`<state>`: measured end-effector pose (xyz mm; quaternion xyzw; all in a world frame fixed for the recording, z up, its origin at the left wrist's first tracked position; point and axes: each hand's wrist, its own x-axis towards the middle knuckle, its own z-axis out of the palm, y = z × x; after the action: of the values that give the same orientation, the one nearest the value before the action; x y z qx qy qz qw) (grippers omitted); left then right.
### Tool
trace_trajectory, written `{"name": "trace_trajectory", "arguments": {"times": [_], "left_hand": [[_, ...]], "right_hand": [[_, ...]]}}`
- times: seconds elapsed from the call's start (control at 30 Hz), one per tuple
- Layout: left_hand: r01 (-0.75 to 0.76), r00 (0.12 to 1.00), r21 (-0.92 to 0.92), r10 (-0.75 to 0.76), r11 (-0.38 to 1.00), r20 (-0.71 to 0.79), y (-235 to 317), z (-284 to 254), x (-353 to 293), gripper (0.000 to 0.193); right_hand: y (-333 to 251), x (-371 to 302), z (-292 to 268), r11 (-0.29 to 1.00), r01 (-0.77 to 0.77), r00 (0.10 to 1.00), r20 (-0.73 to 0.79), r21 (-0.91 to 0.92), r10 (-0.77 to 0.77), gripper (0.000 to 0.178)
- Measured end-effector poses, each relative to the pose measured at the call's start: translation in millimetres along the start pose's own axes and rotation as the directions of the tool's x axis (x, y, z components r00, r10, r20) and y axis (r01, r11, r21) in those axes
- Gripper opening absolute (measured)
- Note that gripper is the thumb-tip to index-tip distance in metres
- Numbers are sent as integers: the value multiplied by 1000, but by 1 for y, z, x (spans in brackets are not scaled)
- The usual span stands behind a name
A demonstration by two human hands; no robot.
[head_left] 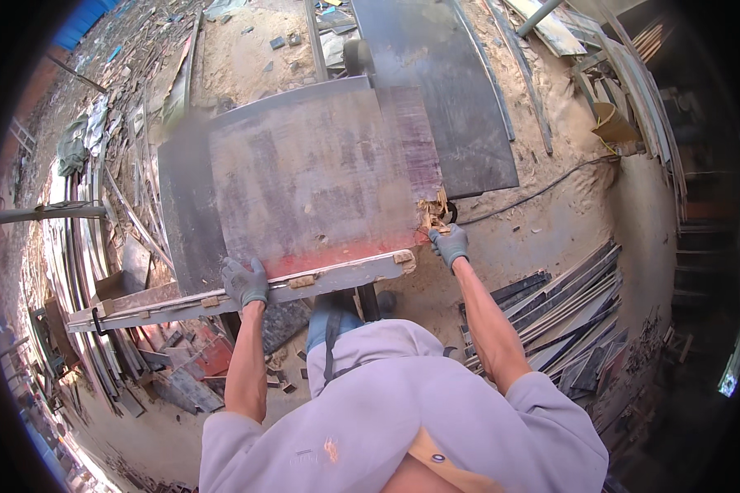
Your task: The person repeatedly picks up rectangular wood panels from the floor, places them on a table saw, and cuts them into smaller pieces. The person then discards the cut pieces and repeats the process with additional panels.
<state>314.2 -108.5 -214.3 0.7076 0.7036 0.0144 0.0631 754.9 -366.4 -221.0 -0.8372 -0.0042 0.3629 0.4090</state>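
A large worn plywood panel (pixel 304 177), grey-purple with a red strip along its near side, lies flat on a dark table. My left hand (pixel 245 281), in a grey glove, rests over the panel's near edge with its fingers spread, beside a long grey rail (pixel 345 273) with small wood blocks on it. At the panel's near right corner the wood is splintered (pixel 432 215). There my right hand (pixel 450 244), gloved too, has its fingers closed on the splintered wood. What lies under its fingers is partly hidden.
A dark sheet (pixel 444 90) extends behind the panel. Stacked wood strips (pixel 559 312) lie on the floor at right, and a black cable (pixel 543 193) runs across the sawdust. Long strips (pixel 86 263) and offcuts (pixel 189 374) are piled at left.
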Motion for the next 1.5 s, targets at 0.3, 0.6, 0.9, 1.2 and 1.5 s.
{"name": "trace_trajectory", "arguments": {"times": [0.3,0.6,0.9,1.2,1.5], "left_hand": [[-285,952,96,294,954,-89,-49,-10,-113,77],[-158,987,-29,159,987,35,-14,-25,-75,72],[-112,993,-23,112,993,37,6,-24,-34,74],[-85,989,11,83,996,122,-5,-30,-67,77],[-111,990,-22,112,994,86,-7,-20,-61,76]], "right_hand": [[65,-63,-42,996,-41,995,82,-80,48,18],[76,8,-33,887,244,961,-29,-391,-277,19],[14,6,-7,988,57,998,-3,-144,-58,17],[50,-19,-27,994,-39,999,32,-99,43,19],[36,-13,-32,994,-24,999,45,-110,29,18]]}}
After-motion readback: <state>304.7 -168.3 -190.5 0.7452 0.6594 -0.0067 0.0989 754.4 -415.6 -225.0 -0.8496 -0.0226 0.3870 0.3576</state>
